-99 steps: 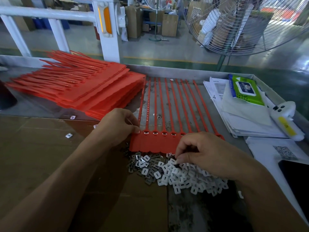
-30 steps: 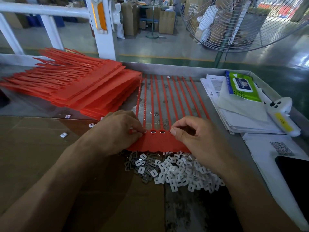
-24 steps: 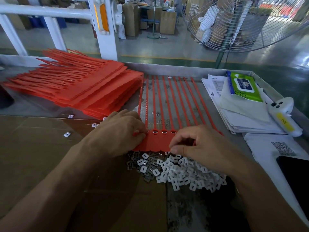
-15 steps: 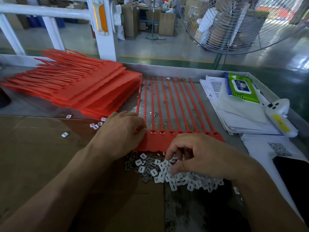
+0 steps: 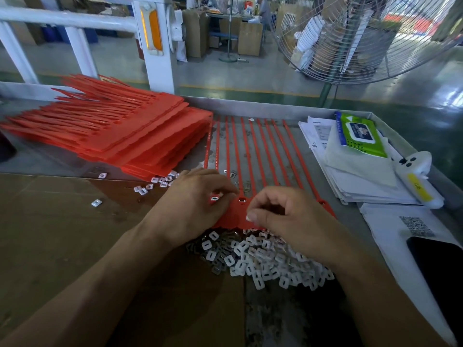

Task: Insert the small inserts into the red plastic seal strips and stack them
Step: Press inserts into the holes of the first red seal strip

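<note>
A red seal strip sheet [image 5: 253,156] with several long tails lies on the metal table, its tab edge towards me. My left hand [image 5: 198,204] presses on the sheet's left tabs, and a small insert shows under its fingers. My right hand [image 5: 283,216] hovers over the middle tabs, fingers curled and pinched; whether it holds an insert is hidden. A heap of small white and grey inserts [image 5: 258,259] lies just below the sheet. A tall stack of red strip sheets [image 5: 120,131] sits at the back left.
Loose inserts [image 5: 150,186] are scattered near the stack's corner. Papers [image 5: 350,176], a green wipes pack [image 5: 358,134] and a white handheld device [image 5: 418,179] fill the right side. A dark phone [image 5: 436,266] lies at the right edge. Cardboard [image 5: 62,234] covers the left front. A large fan [image 5: 363,38] stands behind the table.
My right hand has lifted from the insert heap up onto the sheet's tabs. My left hand stays on the left tabs, shifted slightly right.
</note>
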Demonstrator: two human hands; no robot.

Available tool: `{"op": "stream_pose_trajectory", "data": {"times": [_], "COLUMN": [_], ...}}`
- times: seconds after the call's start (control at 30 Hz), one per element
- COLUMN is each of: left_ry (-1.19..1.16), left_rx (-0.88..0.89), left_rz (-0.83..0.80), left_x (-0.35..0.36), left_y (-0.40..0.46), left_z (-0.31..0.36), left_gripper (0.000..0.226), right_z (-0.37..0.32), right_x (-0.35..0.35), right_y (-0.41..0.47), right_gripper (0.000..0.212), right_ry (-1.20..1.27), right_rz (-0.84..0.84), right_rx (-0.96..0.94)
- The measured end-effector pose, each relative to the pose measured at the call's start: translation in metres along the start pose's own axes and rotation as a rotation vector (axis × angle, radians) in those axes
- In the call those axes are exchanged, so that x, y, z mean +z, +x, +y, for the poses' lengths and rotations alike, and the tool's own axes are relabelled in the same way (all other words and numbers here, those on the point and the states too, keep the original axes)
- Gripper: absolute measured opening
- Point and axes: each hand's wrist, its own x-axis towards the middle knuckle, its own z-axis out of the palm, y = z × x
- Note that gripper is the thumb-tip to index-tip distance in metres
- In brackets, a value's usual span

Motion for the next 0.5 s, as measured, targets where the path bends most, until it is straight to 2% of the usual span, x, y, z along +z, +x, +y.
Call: {"op": "stream_pose_trajectory", "data": {"times": [0.13, 0.33, 0.5], "left_ry": [-0.283, -0.529, -0.627], "left_rx": [-0.086, -0.169, -0.211], "left_rz": [0.005, 0.024, 0.048], "left_x": [0.004, 0.01, 0.012], "left_y": [0.001, 0.002, 0.0], "left_z": [0.006, 0.004, 0.007], "left_gripper": [0.008, 0.007, 0.006], "right_z": [0.0, -0.004, -0.005], "right_x": [0.005, 0.009, 0.01], "right_y": [0.005, 0.009, 0.008], "right_gripper": [0.006, 0.019, 0.011], "right_ry": [0.211, 0.338, 0.376], "right_rz": [0.195, 0.232, 0.235], "right_rx": [0.002, -0.04, -0.048]}}
